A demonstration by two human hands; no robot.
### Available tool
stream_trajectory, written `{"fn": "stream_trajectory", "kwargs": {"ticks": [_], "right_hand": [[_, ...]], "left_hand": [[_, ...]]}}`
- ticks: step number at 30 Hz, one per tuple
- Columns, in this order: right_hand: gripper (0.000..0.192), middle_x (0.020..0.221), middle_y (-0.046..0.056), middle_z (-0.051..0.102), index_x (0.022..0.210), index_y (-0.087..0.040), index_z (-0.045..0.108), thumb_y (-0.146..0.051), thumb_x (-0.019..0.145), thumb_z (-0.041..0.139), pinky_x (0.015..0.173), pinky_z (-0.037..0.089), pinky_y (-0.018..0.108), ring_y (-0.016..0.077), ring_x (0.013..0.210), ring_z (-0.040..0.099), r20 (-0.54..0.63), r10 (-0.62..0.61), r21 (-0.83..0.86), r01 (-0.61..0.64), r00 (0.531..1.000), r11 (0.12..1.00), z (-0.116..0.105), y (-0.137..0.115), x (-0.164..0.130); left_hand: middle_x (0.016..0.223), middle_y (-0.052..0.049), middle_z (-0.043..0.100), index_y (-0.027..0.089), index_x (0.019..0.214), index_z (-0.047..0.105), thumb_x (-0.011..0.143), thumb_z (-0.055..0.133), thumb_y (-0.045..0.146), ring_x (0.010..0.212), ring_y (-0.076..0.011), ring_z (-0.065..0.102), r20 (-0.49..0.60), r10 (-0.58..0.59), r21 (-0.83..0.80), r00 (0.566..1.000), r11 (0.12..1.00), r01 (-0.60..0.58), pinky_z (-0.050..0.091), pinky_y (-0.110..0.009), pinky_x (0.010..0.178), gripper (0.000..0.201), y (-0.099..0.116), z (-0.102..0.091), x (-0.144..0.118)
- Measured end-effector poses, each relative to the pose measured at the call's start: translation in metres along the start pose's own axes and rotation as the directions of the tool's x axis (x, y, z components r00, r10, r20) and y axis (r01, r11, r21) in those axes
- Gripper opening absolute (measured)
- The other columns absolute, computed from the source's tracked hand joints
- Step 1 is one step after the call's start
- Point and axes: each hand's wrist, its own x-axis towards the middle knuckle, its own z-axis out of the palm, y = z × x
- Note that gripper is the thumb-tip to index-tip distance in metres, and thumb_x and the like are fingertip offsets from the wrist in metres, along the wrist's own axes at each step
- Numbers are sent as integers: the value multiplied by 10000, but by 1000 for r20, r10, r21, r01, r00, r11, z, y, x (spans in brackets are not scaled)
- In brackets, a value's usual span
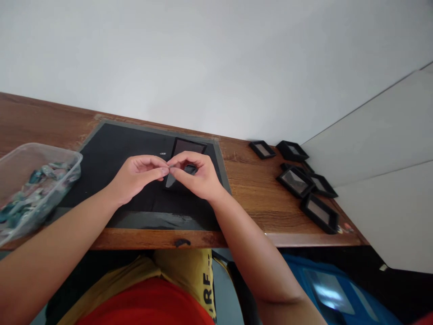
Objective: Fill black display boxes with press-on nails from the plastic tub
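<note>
Over the black mat (115, 167), my left hand (137, 174) and my right hand (199, 176) meet at their fingertips. Both are closed in a pinch with thumbs and forefingers together. A tiny thing seems to sit between them, too small and too covered to name. Behind and beneath my right hand lies an open black frame-like box (187, 146), partly hidden by the fingers. Just beyond the fingertips, a small shiny silvery piece (163, 153) rests on the mat.
At the left, a clear plastic tub (76, 158) holds many teal, white and pinkish pieces. Several black frame boxes (320, 210) are scattered on the wooden table (250, 185) at the right. White walls (216, 67) stand behind and to the right. A blue object (297, 271) is below the table edge.
</note>
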Motion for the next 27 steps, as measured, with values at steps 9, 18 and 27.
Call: {"fn": "stream_trajectory", "kwargs": {"ticks": [9,18,27], "right_hand": [[73,713,13,734,800,-168,820,-224,758,799,630,494,269,104,645,599,0,153,86,-152,988,985,-2,1,2],[83,592,-37,622,778,-187,816,-262,744,803,552,389,245,82,568,477,33,180,1,-180,983,984,-5,-1,2],[98,612,-30,628,794,-180,815,-262,760,774,577,423,244,87,589,499,58,154,-5,-154,986,988,-6,1,2]], "left_hand": [[780,-47,763,206,722,824,671,930,300,728,-153,666,12,10,47,1000,999,-11,543,-283,721,150,3,0,2],[785,-57,774,211,691,812,677,877,311,770,-187,676,19,12,105,1000,994,-14,549,-336,785,120,7,3,-1],[760,-47,765,212,684,812,675,878,311,756,-176,661,16,5,113,1000,994,-7,534,-315,771,120,8,3,-1]]}}
